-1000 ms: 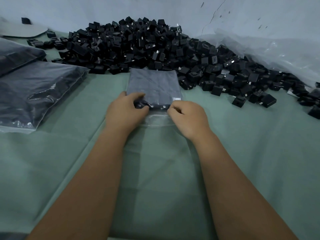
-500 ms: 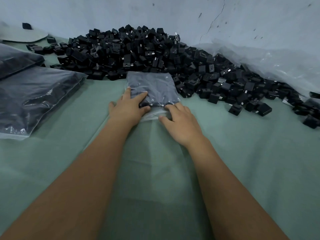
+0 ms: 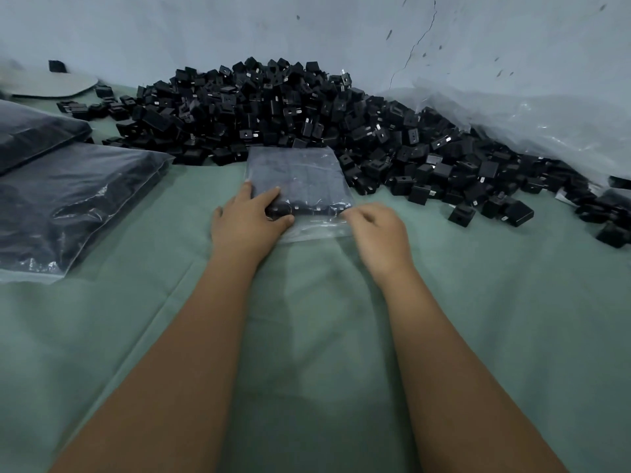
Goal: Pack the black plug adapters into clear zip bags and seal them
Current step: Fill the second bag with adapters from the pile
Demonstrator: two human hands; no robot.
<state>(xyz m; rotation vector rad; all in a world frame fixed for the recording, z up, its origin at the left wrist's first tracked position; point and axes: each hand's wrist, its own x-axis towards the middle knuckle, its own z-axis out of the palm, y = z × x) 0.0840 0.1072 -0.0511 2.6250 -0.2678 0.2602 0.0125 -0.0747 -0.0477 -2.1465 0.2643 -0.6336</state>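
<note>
Mid-frame: filled zip bag (image 3: 300,180) flat on green cloth (image 3: 136,336), left hand (image 3: 247,221) pressing it open-fingered, right hand (image 3: 377,230) pinching the mouth's right end – blurred. Risk: seal gapping over crowded adapters.

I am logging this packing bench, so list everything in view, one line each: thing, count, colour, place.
zip bag of adapters: one, clear over black, centre of the cloth, near edge under the hands.
loose plug adapters: large heap, too many to count, black, along the wall behind the bag.
filled bags: two in view, clear over black, left side.
plastic sheeting: one crumpled mass, clear, right, against the wall.
flat disc: one, grey, far left.
table cloth: one, green, under everything.
wall: pale grey, cracked.
left hand: rests flat on the bag's near left corner.
right hand: blurred, at the bag's near right edge.
</note>
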